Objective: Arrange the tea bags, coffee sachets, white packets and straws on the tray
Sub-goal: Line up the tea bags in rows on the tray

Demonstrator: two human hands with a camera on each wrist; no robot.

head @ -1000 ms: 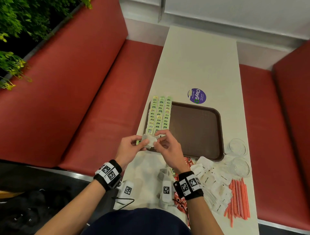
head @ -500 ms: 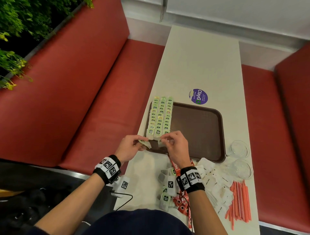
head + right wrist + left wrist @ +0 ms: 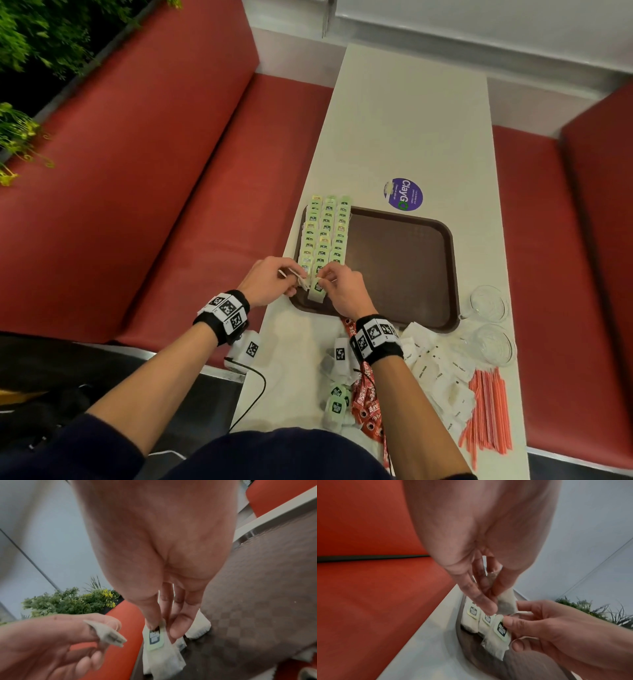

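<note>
Both forearms reach forward; left hand (image 3: 270, 281) and right hand (image 3: 344, 289) almost meet, each grip pinched.

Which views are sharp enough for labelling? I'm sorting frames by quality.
Head view: sharp, evenly lit, edges bowed by the wide lens; the brown plastic tray is clear. Left wrist view: the green-tagged tea bag is readable, the palm soft. Right wrist view: blurrier, and the left hand is smeared.

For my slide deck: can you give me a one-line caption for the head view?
Right hand lays a tea bag at the tray's near-left corner while the left hand pinches another.
</note>
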